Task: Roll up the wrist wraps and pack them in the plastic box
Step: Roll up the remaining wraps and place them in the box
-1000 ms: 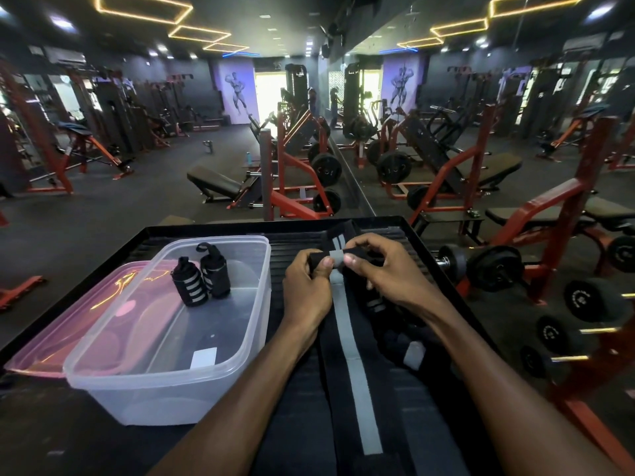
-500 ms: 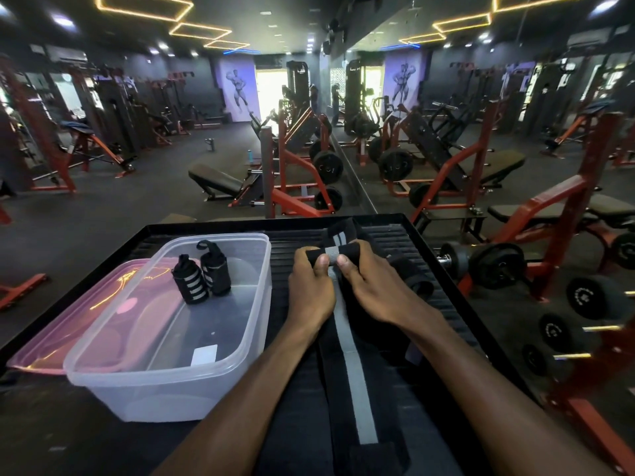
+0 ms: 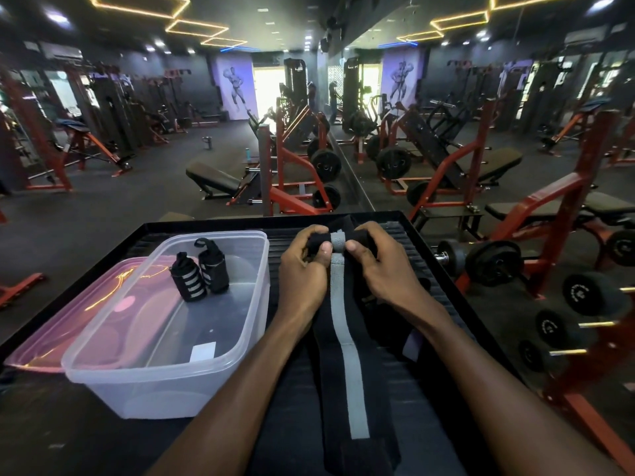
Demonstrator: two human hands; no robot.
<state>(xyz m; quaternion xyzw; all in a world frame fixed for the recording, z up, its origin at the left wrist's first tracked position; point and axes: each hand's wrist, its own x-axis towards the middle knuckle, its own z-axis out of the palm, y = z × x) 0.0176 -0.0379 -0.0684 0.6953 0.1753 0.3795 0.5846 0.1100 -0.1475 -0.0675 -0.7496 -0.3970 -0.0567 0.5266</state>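
Note:
A long black wrist wrap with a grey centre stripe (image 3: 348, 369) lies lengthwise on the black table (image 3: 426, 255). Its far end is rolled into a small tight roll. My left hand (image 3: 302, 269) and my right hand (image 3: 378, 266) both grip that roll, thumbs pressing on either side of the grey stripe. A clear plastic box (image 3: 165, 376) stands to the left of my hands. Two rolled wrist wraps (image 3: 199, 273) stand upright inside it near its far end. More dark wraps lie under my right forearm, partly hidden.
A pink lid (image 3: 68, 324) lies left of the box, partly under it. The table has a raised rim. A dumbbell rack (image 3: 584, 304) stands to the right, and red gym benches and machines fill the floor beyond.
The roll at the wrap's far end has grown slightly thicker as both hands turn it toward me. More of the wrap's near end has slid up into view.

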